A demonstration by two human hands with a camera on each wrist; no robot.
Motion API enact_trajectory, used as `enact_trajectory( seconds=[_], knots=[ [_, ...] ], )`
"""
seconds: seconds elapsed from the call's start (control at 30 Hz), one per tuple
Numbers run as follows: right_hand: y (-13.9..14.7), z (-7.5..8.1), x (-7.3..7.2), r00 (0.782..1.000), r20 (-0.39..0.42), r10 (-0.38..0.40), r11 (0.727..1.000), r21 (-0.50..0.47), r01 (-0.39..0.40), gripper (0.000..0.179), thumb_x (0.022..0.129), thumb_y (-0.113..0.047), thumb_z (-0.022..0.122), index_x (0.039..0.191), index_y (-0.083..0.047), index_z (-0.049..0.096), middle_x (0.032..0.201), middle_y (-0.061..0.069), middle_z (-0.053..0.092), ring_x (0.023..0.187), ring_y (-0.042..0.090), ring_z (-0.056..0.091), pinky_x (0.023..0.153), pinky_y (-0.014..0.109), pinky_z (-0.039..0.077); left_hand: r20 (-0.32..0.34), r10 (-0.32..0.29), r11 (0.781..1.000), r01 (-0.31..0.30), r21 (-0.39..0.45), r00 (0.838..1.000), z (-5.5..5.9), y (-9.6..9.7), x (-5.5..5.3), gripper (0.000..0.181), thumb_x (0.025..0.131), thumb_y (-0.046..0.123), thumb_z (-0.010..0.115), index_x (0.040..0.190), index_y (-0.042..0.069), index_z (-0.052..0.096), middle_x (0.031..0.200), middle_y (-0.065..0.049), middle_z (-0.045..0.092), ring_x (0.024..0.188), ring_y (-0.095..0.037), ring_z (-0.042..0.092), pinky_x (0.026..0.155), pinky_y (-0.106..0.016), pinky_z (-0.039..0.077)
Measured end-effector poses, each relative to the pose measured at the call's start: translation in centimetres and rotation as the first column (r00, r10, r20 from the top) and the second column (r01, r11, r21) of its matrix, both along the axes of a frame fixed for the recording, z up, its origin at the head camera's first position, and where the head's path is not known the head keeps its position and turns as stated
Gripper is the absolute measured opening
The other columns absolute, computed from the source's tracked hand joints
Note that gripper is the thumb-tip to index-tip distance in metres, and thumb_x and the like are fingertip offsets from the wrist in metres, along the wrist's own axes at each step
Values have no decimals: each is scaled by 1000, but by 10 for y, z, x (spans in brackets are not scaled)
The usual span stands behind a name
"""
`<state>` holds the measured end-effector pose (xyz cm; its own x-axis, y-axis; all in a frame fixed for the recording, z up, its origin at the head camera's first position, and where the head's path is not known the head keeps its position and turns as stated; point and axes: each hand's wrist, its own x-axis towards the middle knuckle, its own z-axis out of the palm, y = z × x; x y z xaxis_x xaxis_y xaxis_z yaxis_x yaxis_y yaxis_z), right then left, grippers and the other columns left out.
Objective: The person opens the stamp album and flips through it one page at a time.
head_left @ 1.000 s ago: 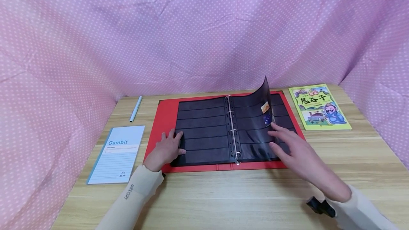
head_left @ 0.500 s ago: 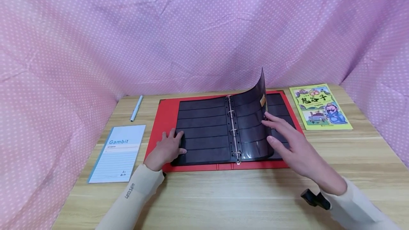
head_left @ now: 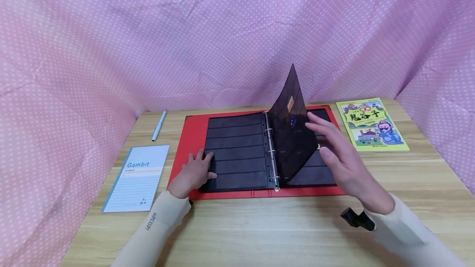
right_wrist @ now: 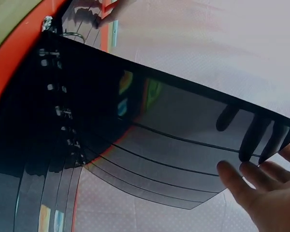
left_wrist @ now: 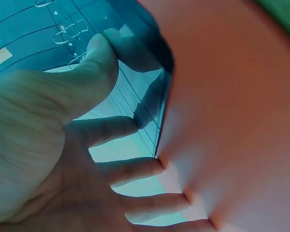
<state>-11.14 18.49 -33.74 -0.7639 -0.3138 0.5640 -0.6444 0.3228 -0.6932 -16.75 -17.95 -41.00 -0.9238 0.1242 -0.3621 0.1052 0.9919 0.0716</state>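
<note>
A red ring binder (head_left: 193, 131) lies spread flat on the wooden table. My left hand (head_left: 190, 176) rests with spread fingers across its cover and the outer edge of the black left page (head_left: 235, 149). In the left wrist view the thumb touches that page's glossy surface. A black pocket page (head_left: 293, 143) stands raised and slightly bent from the metal rings (head_left: 271, 147). Through it show a small orange-white stamp-like piece (head_left: 290, 104) and a dark blue one (head_left: 293, 120). My right hand (head_left: 341, 160), fingers extended, touches the raised page's outer edge.
A pale blue notebook (head_left: 137, 178) lies left of the binder, with a light blue pen (head_left: 158, 126) behind it. At the right is a yellow-green comic book (head_left: 372, 125). A pink dotted cloth (head_left: 237, 44) hangs behind the wooden table (head_left: 259, 230).
The page has swung further up and left, from a low curve to nearly upright. My right hand has moved up slightly at its edge. The left hand stays in place.
</note>
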Motion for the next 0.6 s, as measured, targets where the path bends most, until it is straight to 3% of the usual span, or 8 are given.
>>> enact_trajectory(
  seconds=[0.33,0.6],
  knots=[
    [-16,4,-8,988,-39,148,987,-51,-149,45,100,-23,38,140,-1,42,151,12,28,133,34,30,97,30,39,8,5,1000,-5,2,1000,0,0,0,82,80,38,74,146,12,34,147,-23,24,129,-47,24,92,-62,39],
    [-26,-6,-17,969,-40,243,967,-68,-245,54,102,-35,33,143,1,34,150,15,28,131,34,35,94,37,43,-4,-3,1000,3,14,1000,0,-1,0,81,80,37,74,146,12,35,147,-22,25,127,-46,26,92,-63,39]
  ],
)
